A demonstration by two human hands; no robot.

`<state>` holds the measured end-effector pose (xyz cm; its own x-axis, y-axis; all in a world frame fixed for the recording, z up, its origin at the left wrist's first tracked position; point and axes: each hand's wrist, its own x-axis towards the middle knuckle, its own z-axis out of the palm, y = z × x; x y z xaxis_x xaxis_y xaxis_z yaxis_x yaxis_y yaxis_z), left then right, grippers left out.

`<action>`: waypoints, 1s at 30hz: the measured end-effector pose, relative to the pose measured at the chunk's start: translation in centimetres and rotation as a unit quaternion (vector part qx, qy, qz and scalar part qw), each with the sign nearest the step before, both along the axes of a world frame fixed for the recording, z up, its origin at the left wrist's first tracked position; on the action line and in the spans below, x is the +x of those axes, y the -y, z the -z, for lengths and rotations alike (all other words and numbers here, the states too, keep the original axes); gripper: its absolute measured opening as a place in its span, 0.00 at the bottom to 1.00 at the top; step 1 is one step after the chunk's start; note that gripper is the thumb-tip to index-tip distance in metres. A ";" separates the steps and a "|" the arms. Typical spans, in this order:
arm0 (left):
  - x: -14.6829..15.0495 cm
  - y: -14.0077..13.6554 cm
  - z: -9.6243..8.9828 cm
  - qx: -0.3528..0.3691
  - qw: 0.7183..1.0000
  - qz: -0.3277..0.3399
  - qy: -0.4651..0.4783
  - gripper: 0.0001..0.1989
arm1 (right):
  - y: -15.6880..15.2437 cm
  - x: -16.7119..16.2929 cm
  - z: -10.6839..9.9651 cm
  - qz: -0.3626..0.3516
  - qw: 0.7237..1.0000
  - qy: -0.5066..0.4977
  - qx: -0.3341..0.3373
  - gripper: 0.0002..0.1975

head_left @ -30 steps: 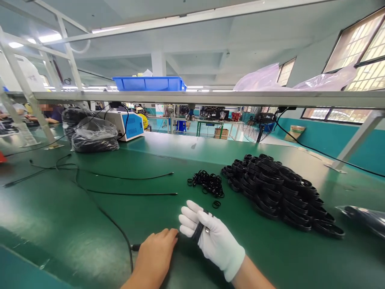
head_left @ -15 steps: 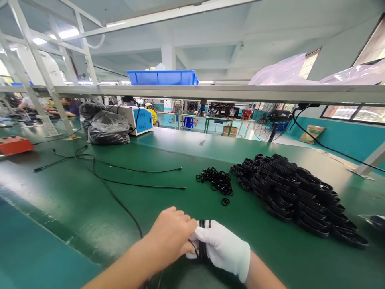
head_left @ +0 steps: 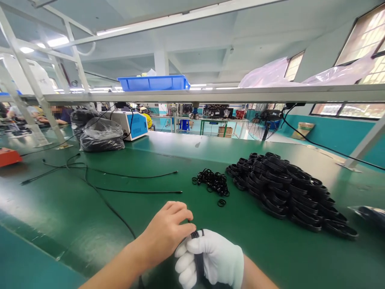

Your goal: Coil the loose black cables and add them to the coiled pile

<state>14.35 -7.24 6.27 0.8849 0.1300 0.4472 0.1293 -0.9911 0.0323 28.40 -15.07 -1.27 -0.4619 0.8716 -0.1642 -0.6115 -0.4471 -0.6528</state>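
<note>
My right hand (head_left: 215, 255), in a white glove, is closed around a coiled black cable (head_left: 197, 251) at the bottom middle of the view. The coil's strands show between the gloved thumb and fingers; its lower part is hidden. My bare left hand (head_left: 171, 224) sits at the top of the coil, thumb and fingers pinched on a bit of the cable. Beyond the hands lies a small heap of black rings (head_left: 212, 182), with a couple of loose rings (head_left: 221, 203) nearer to me. To the right rises a large pile of coiled black cables (head_left: 279, 188).
Loose black cables (head_left: 111, 200) stretch over the green table (head_left: 162, 160) on the left. Behind them are a plastic-wrapped bundle (head_left: 102, 134) and a blue-and-white machine (head_left: 134, 125). Overhead runs a shelf (head_left: 210, 95) with a blue tray (head_left: 155, 83). People sit at the far left.
The gloved right hand has turned and come slightly down and left with the coil. My left hand has shifted to the coil's top end. The camera view has swung a little right.
</note>
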 end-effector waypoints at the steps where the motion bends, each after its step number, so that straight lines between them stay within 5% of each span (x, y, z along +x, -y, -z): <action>1: -0.1 0.0 -0.1 -0.017 0.999 0.004 -0.028 0.13 | 0.0 0.1 0.0 -0.010 1.000 -0.006 0.001 0.19; 4: -0.4 -0.3 -0.4 -0.253 0.963 -0.018 -0.088 0.08 | 0.4 0.1 0.0 -0.041 0.999 -0.026 0.005 0.20; 6: -0.7 -0.6 -0.3 -0.469 0.879 -0.030 -0.081 0.02 | 0.8 0.1 -0.2 -0.069 0.997 -0.042 0.015 0.20; 8: -0.9 -0.7 0.4 -0.601 0.796 -0.023 -0.072 0.03 | 1.1 0.2 -0.3 -0.087 0.994 -0.059 0.030 0.21; 12: -0.4 0.4 3.0 -0.689 0.725 0.005 -0.024 0.09 | 1.3 0.4 0.1 -0.075 0.992 -0.068 0.071 0.19; 16: 0.9 2.2 5.1 -0.720 0.687 0.022 0.096 0.17 | 1.1 0.6 0.8 -0.034 0.994 -0.044 0.090 0.18; 19: 1.1 3.5 4.6 -0.703 0.693 -0.003 0.159 0.15 | 1.0 0.9 -0.1 -0.024 0.996 -0.009 0.085 0.19; 24: 0.8 4.9 2.5 -0.628 0.764 -0.067 0.133 0.06 | 1.2 1.9 -2.6 -0.039 0.991 0.076 0.106 0.20; 30: 0.9 5.7 3.2 -0.586 0.790 -0.084 0.162 0.06 | 2.1 3.5 -3.2 -0.102 0.958 0.230 0.136 0.15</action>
